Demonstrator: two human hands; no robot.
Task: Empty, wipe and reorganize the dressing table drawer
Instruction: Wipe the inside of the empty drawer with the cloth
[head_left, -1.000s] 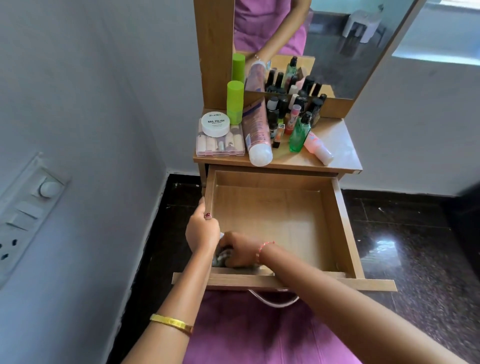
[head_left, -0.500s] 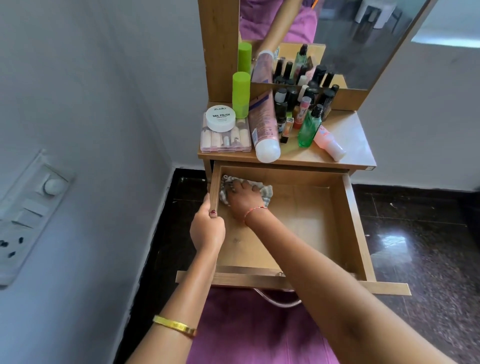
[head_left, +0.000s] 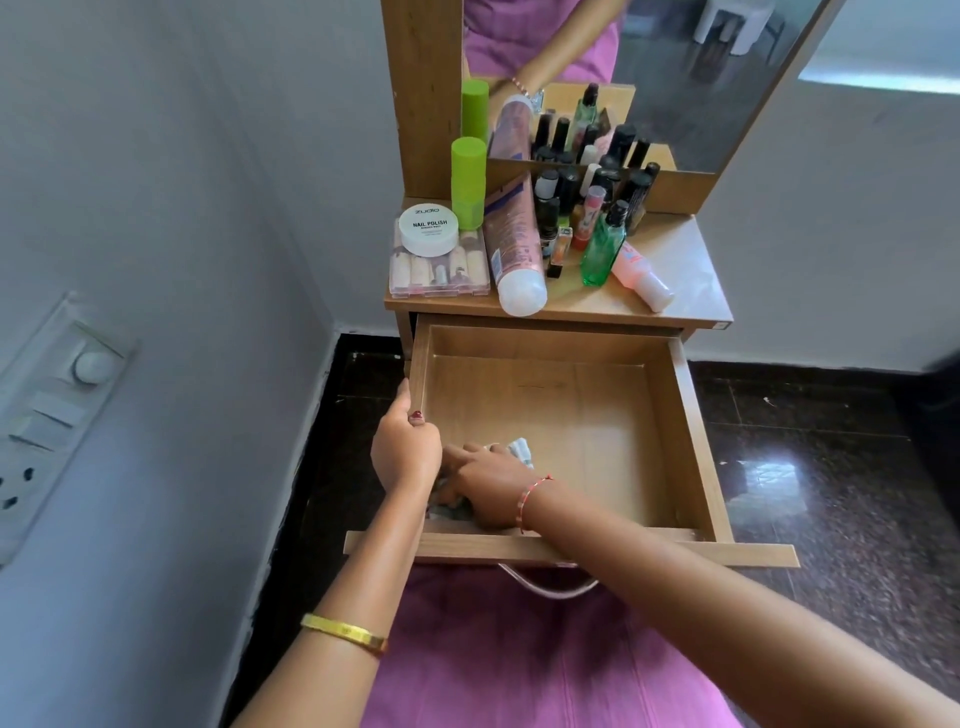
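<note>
The wiping step was in hand: the right hand (head_left: 485, 480) pressed a crumpled pale cloth (head_left: 519, 449) into the front-left corner of the empty light-wood drawer (head_left: 691, 441) (grip on the cloth unclear), while the left hand (head_left: 405, 449) clasped its left wall. Next, probably, the unwiped right side.

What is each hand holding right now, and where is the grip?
Left hand grips the open wooden drawer by its left wall's top edge. Right hand presses a crumpled pale cloth into the drawer's front-left corner.
</note>
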